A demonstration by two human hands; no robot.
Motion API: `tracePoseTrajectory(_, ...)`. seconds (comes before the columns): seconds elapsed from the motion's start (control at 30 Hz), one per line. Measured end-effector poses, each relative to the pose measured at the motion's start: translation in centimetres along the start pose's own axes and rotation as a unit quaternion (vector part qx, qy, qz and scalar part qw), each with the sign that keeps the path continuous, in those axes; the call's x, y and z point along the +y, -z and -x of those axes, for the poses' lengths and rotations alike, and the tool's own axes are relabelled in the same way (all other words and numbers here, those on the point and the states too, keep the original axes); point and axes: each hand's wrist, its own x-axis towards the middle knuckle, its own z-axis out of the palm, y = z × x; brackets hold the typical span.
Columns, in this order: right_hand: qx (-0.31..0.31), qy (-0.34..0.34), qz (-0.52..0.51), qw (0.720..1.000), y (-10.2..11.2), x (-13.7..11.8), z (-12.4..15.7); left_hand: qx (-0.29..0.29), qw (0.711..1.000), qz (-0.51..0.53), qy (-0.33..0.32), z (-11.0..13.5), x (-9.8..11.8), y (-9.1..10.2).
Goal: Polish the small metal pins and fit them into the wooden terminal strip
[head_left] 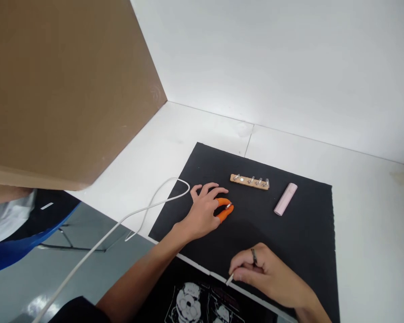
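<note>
My left hand (206, 211) is over the black mat (299, 251), with orange finger covers (225, 215) on thumb and index finger. Between those two fingertips is a small piece (228, 206), partly whitish and dark, too small to name. Its other fingers are spread near the mat. At the mat's front edge my right hand (267, 274), wearing a dark ring, pinches a short pale stick (229, 279); most of it is hidden in the fingers. Beyond the left hand lies a tan strip (244, 180) holding several small clear pieces. A pink, rounded bar (286, 199) rests to its right.
A white cable (117, 224) loops over the table's left side onto the mat's edge. A brown panel (70, 89) stands at the left and a white wall (289, 67) at the back. Part of another person (11, 215) shows at the far left.
</note>
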Motion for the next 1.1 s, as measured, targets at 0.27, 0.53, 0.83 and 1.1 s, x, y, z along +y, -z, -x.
tracePoseTrajectory(0.27,0.070,-0.023,-0.026,0.997,-2.3,2.6,1.6,-0.038,0.999,-0.012,-0.011,0.5,-0.5,-0.8)
tracePoseTrajectory(0.53,0.100,0.019,-0.031,0.994,-2.7,2.4,0.6,-0.031,0.999,0.010,0.013,0.4,-0.4,-0.5)
tracePoseTrajectory(0.83,0.472,0.183,0.055,0.861,-1.5,2.3,2.0,0.014,0.997,0.070,0.037,0.6,1.8,0.4)
tracePoseTrajectory(1.1,0.534,0.320,0.249,0.742,-1.1,-1.8,6.4,0.013,0.988,0.152,-0.034,0.4,7.8,3.4)
